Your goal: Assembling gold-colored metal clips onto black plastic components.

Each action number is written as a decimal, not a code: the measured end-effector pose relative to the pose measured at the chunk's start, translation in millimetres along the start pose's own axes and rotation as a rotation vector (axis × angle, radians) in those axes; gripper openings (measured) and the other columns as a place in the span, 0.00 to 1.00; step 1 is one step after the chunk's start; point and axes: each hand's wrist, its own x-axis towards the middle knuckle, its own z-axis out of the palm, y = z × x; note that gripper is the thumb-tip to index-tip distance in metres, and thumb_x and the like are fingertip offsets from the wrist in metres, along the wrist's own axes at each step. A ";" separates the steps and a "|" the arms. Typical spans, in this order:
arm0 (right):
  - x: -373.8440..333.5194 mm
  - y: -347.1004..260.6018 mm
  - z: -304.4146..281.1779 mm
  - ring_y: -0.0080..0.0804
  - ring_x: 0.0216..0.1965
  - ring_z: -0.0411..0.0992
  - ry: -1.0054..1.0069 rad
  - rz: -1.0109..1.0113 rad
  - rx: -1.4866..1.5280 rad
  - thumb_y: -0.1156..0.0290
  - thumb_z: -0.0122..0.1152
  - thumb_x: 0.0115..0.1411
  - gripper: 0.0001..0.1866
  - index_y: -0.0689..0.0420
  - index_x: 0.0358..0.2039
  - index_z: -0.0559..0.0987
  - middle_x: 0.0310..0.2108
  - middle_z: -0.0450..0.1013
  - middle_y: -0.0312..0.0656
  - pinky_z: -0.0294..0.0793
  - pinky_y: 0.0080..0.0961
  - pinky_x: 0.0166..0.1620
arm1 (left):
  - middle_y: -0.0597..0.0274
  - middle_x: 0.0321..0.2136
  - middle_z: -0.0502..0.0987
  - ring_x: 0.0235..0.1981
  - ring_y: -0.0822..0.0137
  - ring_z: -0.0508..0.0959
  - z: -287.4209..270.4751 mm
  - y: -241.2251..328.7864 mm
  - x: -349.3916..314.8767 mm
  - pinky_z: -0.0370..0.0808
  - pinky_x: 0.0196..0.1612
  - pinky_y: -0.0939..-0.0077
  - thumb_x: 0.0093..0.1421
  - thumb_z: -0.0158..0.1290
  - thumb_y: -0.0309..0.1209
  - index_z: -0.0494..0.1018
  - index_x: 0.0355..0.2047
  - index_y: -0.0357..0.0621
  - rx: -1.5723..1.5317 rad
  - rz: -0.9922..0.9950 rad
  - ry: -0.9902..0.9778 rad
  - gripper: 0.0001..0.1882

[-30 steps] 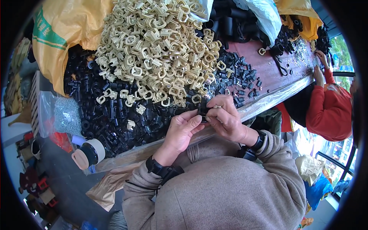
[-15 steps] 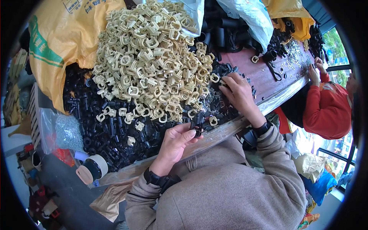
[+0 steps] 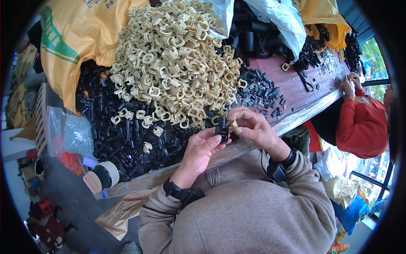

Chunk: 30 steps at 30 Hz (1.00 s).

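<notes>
Black part [image 3: 221,129] was pinched in left hand [image 3: 202,148] near table edge | right hand [image 3: 253,129] pressed tan clip [image 3: 233,123] onto it | looked half joined | big piles [image 3: 169,72] left

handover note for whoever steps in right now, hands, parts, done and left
Left hand: pinches a small black part upright above the table edge.
Right hand: holds a beige clip against the black part's top.
Stock: beige clip pile straight ahead, loose black parts spread to its left and below.
Done: both pieces are picked up and together.
Left: whether the clip is fully seated can't be told; both piles are large.
</notes>
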 end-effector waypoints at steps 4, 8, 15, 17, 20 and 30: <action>2.6 -19.1 11.9 0.21 0.36 0.66 0.036 0.001 -0.098 0.74 0.49 0.57 0.08 0.64 0.36 0.69 0.36 0.63 0.36 0.66 0.15 0.39 | 0.57 0.33 0.75 0.35 0.68 0.75 -3.6 4.9 -2.7 0.72 0.36 0.83 0.52 0.52 0.28 0.69 0.40 0.37 0.055 0.018 0.062 0.15; -0.6 -24.1 11.5 0.20 0.35 0.66 0.040 0.084 -0.062 0.73 0.48 0.58 0.07 0.63 0.34 0.69 0.35 0.63 0.37 0.66 0.15 0.36 | 0.60 0.32 0.75 0.34 0.71 0.75 -1.9 7.2 -2.0 0.72 0.36 0.84 0.51 0.53 0.27 0.68 0.41 0.37 0.076 0.010 0.095 0.16; 2.6 -22.3 22.9 0.24 0.34 0.62 0.004 -0.182 -0.429 0.70 0.52 0.55 0.07 0.61 0.28 0.72 0.33 0.64 0.39 0.61 0.19 0.38 | 0.62 0.32 0.75 0.31 0.74 0.74 -1.3 -1.3 -4.5 0.72 0.36 0.83 0.50 0.55 0.26 0.69 0.40 0.37 0.028 0.032 0.073 0.16; 0.1 -18.6 26.6 0.24 0.34 0.61 0.020 -0.175 -0.411 0.71 0.53 0.55 0.07 0.61 0.28 0.72 0.33 0.64 0.39 0.61 0.19 0.38 | 0.62 0.32 0.74 0.31 0.75 0.74 0.8 -3.8 -6.8 0.72 0.36 0.82 0.49 0.55 0.26 0.69 0.40 0.38 -0.008 0.033 0.066 0.16; -5.1 -13.4 31.8 0.24 0.34 0.61 0.057 -0.159 -0.373 0.71 0.53 0.54 0.06 0.61 0.27 0.72 0.33 0.63 0.38 0.60 0.18 0.37 | 0.63 0.32 0.74 0.31 0.75 0.73 -0.7 -9.0 -8.4 0.72 0.37 0.81 0.49 0.55 0.26 0.69 0.40 0.38 -0.007 0.043 0.078 0.16; -4.6 -5.4 29.2 0.26 0.36 0.59 0.176 -0.201 -0.508 0.71 0.54 0.53 0.06 0.59 0.25 0.71 0.32 0.62 0.38 0.58 0.22 0.40 | 0.64 0.32 0.74 0.31 0.74 0.74 2.0 -12.8 -4.2 0.72 0.37 0.81 0.49 0.56 0.27 0.69 0.39 0.37 0.063 0.003 0.134 0.16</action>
